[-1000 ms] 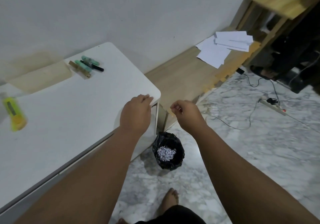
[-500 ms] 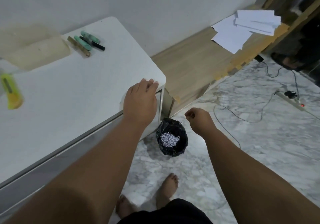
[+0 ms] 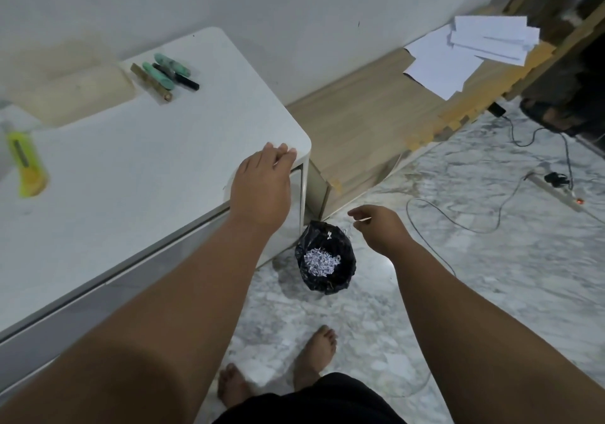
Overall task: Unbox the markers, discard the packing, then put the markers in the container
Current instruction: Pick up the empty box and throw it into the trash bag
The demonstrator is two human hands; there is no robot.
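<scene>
Several markers [image 3: 167, 74], green, black and gold-brown, lie together at the far side of the white table [image 3: 131, 168]. A pale beige container [image 3: 75, 96] sits just left of them. My left hand [image 3: 262, 187] rests palm down on the table's near right corner and holds nothing; a faint clear edge shows beside its wrist. My right hand [image 3: 376, 227] hovers just right of and above the black bin [image 3: 325, 260] on the floor, thumb and forefinger slightly apart. A small white scrap [image 3: 329, 234] shows at the bin's upper inside, above a heap of paper shreds.
A yellow utility knife [image 3: 27, 165] lies at the table's left. A wooden board with white papers [image 3: 458, 53] leans along the wall. Cables and a power strip [image 3: 556, 191] cross the marble floor on the right. My bare feet [image 3: 314, 358] stand below the bin.
My right hand dropped from beside the table corner to just over the bin, and its pinched fingers have parted. The left hand stayed on the corner. The camera tilted downward.
</scene>
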